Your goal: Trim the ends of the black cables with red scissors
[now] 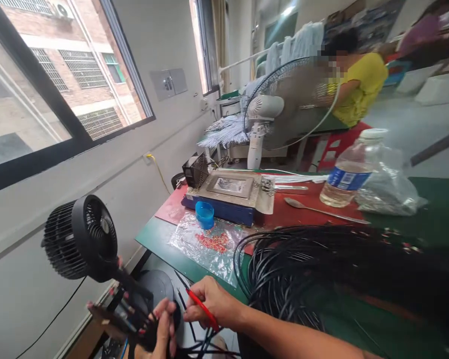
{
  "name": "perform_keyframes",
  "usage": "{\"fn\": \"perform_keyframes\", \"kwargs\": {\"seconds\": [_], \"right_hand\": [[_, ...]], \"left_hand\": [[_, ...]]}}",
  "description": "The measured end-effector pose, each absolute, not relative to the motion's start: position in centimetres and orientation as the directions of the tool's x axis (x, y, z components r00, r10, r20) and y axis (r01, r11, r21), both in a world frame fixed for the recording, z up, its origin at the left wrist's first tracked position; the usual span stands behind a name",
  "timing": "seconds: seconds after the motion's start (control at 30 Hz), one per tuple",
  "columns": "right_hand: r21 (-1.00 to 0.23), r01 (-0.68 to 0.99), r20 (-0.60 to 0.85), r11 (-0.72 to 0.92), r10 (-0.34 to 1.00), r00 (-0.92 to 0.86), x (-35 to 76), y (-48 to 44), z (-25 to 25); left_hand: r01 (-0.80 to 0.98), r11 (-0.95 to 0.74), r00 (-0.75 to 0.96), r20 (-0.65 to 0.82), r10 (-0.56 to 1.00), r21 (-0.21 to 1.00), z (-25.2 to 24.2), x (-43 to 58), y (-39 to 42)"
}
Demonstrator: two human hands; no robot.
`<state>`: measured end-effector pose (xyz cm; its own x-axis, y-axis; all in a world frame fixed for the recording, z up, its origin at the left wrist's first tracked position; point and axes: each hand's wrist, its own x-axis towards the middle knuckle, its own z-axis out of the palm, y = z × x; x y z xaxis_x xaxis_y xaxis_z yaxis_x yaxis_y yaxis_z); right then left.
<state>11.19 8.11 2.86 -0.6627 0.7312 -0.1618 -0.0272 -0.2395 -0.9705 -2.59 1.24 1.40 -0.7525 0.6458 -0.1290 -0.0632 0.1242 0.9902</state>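
Note:
My left hand (160, 331) sits at the bottom edge, fingers wrapped round a bunch of thin black cables (134, 321) with small red tips. My right hand (211, 301) is just to its right, pinching a thin red-sleeved wire (202, 306) between thumb and fingers, with dark wires trailing down from it. Both hands hover off the near left corner of the green table (157, 239). A large heap of coiled black cables (322, 269) lies on the table right beside my right forearm.
A black desk fan (82, 237) stands at the left. A clear bag with red bits (213, 242), a blue cap (204, 214), a blue-based machine (228, 194), a water bottle (349, 172) and a plastic bag (389, 187) sit on the table. Behind a white fan (269, 114), a person in yellow (359, 85) sits.

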Motion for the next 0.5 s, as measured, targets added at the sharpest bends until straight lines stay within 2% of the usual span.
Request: {"fn": "perform_keyframes", "kwargs": {"seconds": [0.1, 0.2, 0.37, 0.5], "right_hand": [[-0.959, 0.027, -0.217, -0.282, 0.672, -0.708, 10.7, 7.4, 2.6], [-0.956, 0.034, -0.229, -0.293, 0.665, -0.711, 10.5, 7.3, 2.1], [-0.954, -0.141, -0.115, -0.263, 0.760, -0.640, 10.8, 8.4, 1.6], [-0.939, -0.222, -0.055, -0.263, 0.752, -0.656, 11.2, 8.8, 2.2]], "left_hand": [[-0.116, 0.189, -0.581, -0.220, 0.783, 0.975, 2.6, -2.2, 1.7], [-0.146, 0.239, -0.574, -0.279, 0.770, 0.960, 2.8, -2.2, 1.6], [-0.264, 0.225, -0.515, -0.334, 0.789, 0.938, 2.2, -2.8, 1.4], [-0.329, 0.280, -0.398, -0.401, 0.825, 0.902, 2.0, -2.8, 1.4]]}}
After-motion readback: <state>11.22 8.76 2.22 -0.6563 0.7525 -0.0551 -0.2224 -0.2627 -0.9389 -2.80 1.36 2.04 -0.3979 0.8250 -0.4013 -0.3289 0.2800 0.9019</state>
